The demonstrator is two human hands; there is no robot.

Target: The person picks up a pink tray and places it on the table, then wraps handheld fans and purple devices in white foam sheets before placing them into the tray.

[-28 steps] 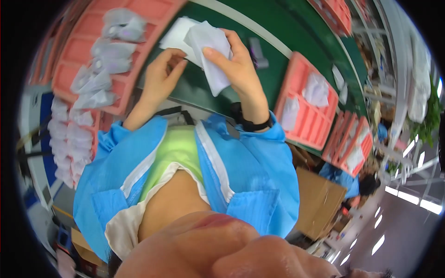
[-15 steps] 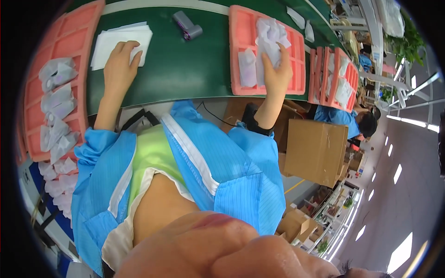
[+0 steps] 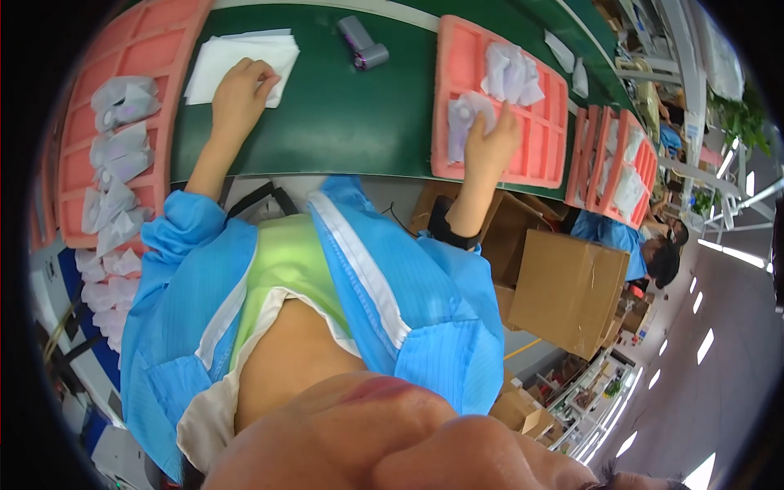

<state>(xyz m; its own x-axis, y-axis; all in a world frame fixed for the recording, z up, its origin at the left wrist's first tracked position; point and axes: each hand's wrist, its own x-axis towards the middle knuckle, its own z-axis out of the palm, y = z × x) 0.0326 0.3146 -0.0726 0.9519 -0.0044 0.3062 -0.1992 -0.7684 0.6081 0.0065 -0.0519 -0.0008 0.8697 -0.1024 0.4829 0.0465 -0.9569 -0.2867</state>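
My left hand (image 3: 242, 96) rests on a stack of white sheets (image 3: 214, 72) at the left of the green table. Its thumb and forefinger are pinched together at the right part of the stack, on the top sheet. My right hand (image 3: 490, 145) is over the near part of a pink foam tray (image 3: 539, 151), thumb and fingers apart. The thumb touches a white-wrapped packet (image 3: 459, 131) with a rounded end. Another crumpled white packet (image 3: 513, 75) lies in a farther compartment. A grey L-shaped device (image 3: 361, 42) with purple accents lies between the hands, touched by neither.
Another pink tray (image 3: 77, 163) at the left holds several grey-white wrapped packets (image 3: 122, 153). More filled trays (image 3: 608, 159) stand to the right, with two white pieces (image 3: 559, 51) beyond my tray. Cardboard boxes (image 3: 572, 286) stand below the table's right side, near a co-worker in blue (image 3: 608, 237).
My left fingers have gone from spread over the sheets to a pinch. The right hand has drawn back from the farther packet to the nearer one. The whole view has shifted slightly.
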